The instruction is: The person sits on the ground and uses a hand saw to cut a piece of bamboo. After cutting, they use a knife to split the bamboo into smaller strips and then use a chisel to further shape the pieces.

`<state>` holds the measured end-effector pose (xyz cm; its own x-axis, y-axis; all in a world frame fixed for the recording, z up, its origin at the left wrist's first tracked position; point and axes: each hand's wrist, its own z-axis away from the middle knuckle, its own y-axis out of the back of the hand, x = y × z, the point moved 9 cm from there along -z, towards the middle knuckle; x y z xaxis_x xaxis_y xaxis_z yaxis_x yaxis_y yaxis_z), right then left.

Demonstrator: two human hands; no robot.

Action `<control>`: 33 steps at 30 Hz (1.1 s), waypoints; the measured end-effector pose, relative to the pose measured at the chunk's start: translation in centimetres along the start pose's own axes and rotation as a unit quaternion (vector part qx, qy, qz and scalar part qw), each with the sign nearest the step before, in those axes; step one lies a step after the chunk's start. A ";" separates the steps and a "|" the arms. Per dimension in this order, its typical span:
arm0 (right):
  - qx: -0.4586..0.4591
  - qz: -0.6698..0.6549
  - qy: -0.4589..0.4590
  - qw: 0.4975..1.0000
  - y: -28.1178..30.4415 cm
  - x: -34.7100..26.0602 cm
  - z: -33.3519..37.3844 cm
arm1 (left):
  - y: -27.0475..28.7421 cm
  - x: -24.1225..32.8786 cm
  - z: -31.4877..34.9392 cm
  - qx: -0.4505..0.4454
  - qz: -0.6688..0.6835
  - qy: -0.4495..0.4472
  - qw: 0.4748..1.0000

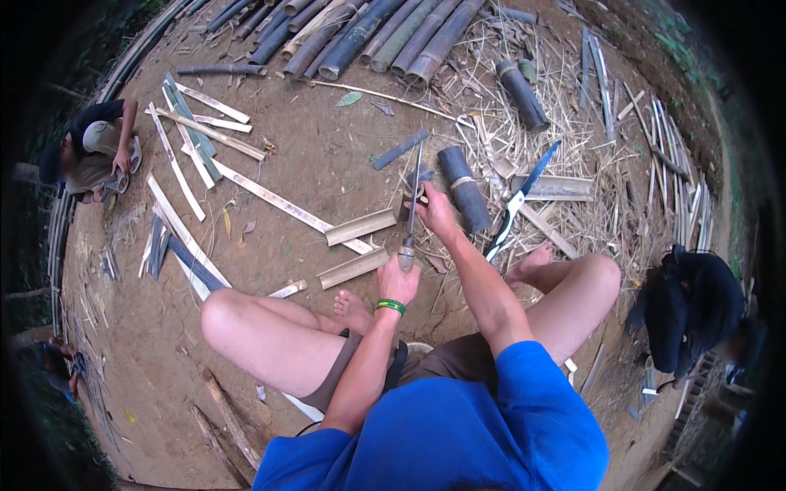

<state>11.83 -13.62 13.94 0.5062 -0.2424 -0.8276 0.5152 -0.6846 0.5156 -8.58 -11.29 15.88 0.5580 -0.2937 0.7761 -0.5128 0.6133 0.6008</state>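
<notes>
My left hand (398, 282) is closed around the wooden handle of a long knife (407, 255), its narrow blade pointing away from me. Higher up along the blade, my right hand (436, 214) is closed, fingers against a small dark piece (406, 208) beside the blade. What that piece is I cannot make out. Two split bamboo halves (360, 226) lie left of the knife, hollow side up. Just right of my right hand lies a dark bamboo section (464, 188). A saw (514, 204) with a blue blade and white-and-black handle rests near my right foot.
Bamboo poles (368, 41) are stacked at the far side. Split strips (184, 135) lie scattered on the left, and shavings (565, 106) cover the ground on the right. Other people crouch at far left (102, 147) and lower left (59, 368). A dark clothed figure (696, 307) is at right.
</notes>
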 end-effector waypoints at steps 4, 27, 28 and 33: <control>-0.009 0.000 -0.013 1.000 -0.2 0.0 0.0 | 0.1 -0.3 0.0 -0.008 0.002 0.019 1.000; -0.376 0.195 0.077 0.903 0.3 -0.6 -5.1 | 0.3 -1.0 0.3 -0.015 0.019 0.023 0.999; -0.380 0.203 0.086 0.898 0.2 -0.7 -5.2 | 0.3 -0.9 0.4 -0.014 0.020 0.022 0.999; -0.405 0.212 0.110 0.883 -0.4 -0.6 -5.5 | 0.2 -0.9 0.3 -0.020 0.036 0.029 0.999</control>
<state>15.15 -9.37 15.46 0.8484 -0.1575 -0.5054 0.5275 0.1726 0.8318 -9.41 -11.14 15.40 0.5582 -0.2057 0.8038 -0.5275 0.6598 0.5352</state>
